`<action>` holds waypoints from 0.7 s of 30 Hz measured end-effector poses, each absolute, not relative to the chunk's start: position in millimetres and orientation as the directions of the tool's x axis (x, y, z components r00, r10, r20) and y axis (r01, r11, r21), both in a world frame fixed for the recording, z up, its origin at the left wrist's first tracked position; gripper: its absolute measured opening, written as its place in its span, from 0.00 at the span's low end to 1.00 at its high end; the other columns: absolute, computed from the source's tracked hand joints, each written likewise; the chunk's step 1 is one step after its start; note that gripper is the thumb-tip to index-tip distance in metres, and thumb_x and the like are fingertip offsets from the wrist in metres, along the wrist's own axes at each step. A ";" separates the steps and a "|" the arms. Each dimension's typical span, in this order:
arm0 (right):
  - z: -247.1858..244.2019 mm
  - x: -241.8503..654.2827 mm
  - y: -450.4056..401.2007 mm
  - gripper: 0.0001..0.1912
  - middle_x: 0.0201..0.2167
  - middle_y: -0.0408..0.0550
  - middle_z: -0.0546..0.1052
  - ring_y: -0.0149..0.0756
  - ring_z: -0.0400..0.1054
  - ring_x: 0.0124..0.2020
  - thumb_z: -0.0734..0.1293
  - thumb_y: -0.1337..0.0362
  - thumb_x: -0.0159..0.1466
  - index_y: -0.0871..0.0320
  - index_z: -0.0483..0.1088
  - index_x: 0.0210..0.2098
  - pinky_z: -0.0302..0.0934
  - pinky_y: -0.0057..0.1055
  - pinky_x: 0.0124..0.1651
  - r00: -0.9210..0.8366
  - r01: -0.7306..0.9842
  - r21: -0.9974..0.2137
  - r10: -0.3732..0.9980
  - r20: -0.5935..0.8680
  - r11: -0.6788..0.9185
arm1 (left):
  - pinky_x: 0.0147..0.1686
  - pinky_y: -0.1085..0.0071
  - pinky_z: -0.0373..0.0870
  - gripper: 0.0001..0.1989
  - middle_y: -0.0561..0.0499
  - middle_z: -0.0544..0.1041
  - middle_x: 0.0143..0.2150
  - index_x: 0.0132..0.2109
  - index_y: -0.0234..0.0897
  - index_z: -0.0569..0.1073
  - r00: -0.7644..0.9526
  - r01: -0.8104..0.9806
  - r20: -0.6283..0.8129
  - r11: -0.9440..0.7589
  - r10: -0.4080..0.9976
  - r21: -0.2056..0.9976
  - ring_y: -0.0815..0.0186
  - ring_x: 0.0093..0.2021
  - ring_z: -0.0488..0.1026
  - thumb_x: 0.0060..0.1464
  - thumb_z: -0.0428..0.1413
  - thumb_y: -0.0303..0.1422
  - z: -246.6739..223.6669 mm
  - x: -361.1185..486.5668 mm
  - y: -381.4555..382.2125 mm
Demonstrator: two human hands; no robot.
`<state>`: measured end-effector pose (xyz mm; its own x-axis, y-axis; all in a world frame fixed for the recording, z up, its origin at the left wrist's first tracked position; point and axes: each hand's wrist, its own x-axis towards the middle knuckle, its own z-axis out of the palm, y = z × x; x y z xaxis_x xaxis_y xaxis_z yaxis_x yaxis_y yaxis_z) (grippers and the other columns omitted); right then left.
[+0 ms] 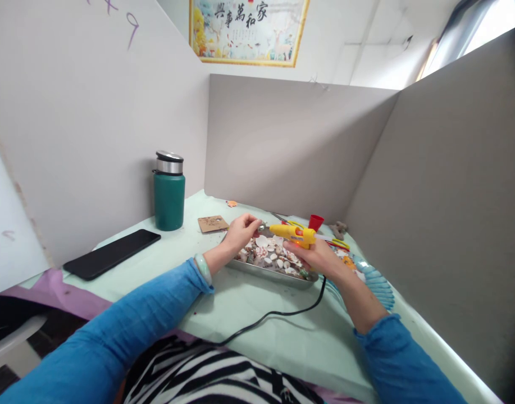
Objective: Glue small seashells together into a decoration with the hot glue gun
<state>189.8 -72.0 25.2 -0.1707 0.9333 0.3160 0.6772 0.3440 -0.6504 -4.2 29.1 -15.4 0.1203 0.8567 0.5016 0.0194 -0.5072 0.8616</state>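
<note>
My right hand (310, 253) is wrapped round the handle of a yellow hot glue gun (293, 233), its nozzle pointing left. A black cord trails from the gun down over the table. Close to the nozzle tip, my left hand (241, 230) pinches a small, shiny, greyish piece (261, 226), perhaps a shell; it is too small to be sure. Beneath both hands lies a shallow metal tray (274, 277) holding many small seashells (263, 252), white and brown. Part of the tray is hidden by my hands.
A green flask (169, 193) and a black phone (113, 253) are at the left. Behind the tray are a brown card (212, 224) and a red cup-like piece (315, 222). A blue shell-shaped dish (377, 283) sits right. Grey panels (291, 146) enclose the table.
</note>
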 end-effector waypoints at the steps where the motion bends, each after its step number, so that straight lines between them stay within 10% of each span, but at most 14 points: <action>1: 25.4 190.7 -70.8 0.20 0.14 0.41 0.65 0.31 0.59 0.18 0.62 0.46 0.56 0.58 0.70 0.28 0.51 0.27 0.20 -0.186 0.703 -0.611 0.923 0.336 0.364 | 0.25 0.76 0.66 0.10 0.53 0.72 0.23 0.31 0.34 0.68 0.116 -0.005 0.489 -0.492 0.864 0.871 0.70 0.24 0.71 0.50 0.55 0.38 -15.1 -3.9 29.3; 10: 8.1 192.3 -57.7 0.20 0.29 0.48 0.74 0.38 0.66 0.30 0.62 0.45 0.57 0.56 0.70 0.33 0.49 0.28 0.28 -0.285 0.947 -0.061 0.914 0.290 0.315 | 0.27 0.73 0.70 0.11 0.53 0.71 0.25 0.31 0.32 0.67 0.177 -0.160 0.410 -0.385 0.895 0.909 0.72 0.24 0.71 0.48 0.58 0.36 -4.0 -1.4 17.0; 17: 17.5 203.3 -61.8 0.16 0.32 0.46 0.75 0.34 0.66 0.30 0.66 0.50 0.54 0.56 0.72 0.34 0.55 0.27 0.29 -0.440 0.845 -0.247 0.880 0.181 0.474 | 0.27 0.74 0.68 0.13 0.54 0.69 0.25 0.32 0.32 0.67 0.281 -0.097 0.488 -0.481 0.826 0.871 0.72 0.25 0.71 0.48 0.57 0.39 -6.7 -3.6 15.6; 21: 16.8 199.7 -56.5 0.13 0.32 0.46 0.74 0.32 0.65 0.27 0.63 0.55 0.60 0.57 0.70 0.36 0.58 0.29 0.31 -0.331 0.747 -0.350 0.772 0.542 0.566 | 0.26 0.76 0.66 0.13 0.53 0.70 0.26 0.32 0.32 0.68 0.346 -0.004 0.518 -0.551 0.782 0.834 0.72 0.25 0.70 0.49 0.57 0.39 -5.0 -2.8 9.3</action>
